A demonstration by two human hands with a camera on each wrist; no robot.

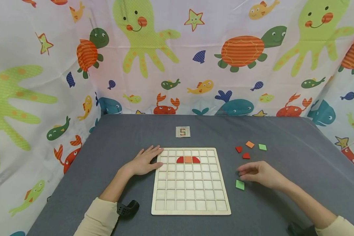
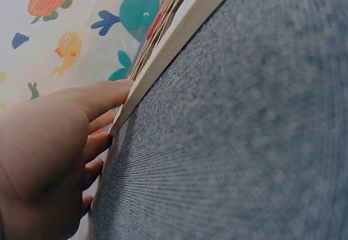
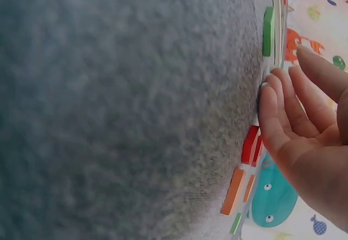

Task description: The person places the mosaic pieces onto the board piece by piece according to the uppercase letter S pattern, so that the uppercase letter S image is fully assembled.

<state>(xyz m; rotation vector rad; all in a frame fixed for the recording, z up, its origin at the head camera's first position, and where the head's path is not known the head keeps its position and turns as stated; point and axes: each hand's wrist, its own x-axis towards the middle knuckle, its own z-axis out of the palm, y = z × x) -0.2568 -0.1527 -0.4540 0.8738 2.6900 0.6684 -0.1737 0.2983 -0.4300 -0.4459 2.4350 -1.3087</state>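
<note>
My left hand [image 1: 144, 162] rests at the upper left edge of a pale wooden grid board [image 1: 191, 213], its fingers fairly straight. In the left wrist view the thumb [image 2: 111, 94] touches the board's side. An orange square tile [image 1: 188, 159] sits in the second row between two red rounded tiles [image 1: 180, 159]. Right of the board, my right hand [image 1: 261, 173] hovers low over the cloth, thumb apart from gently bent fingers, holding nothing. Just below its fingertips lies a green square tile [image 1: 240, 185]. In the right wrist view, a red tile [image 3: 250, 145] and an orange tile [image 3: 232, 191] lie beside the hand.
Beyond the right hand lie two red tiles [image 1: 246, 156], an orange tile [image 1: 249, 144] and a green tile [image 1: 262, 147]. A small card [image 1: 183, 131] with a grid pattern lies behind the board. A sea-animal curtain [image 1: 171, 49] surrounds the grey tabletop [image 1: 135, 131].
</note>
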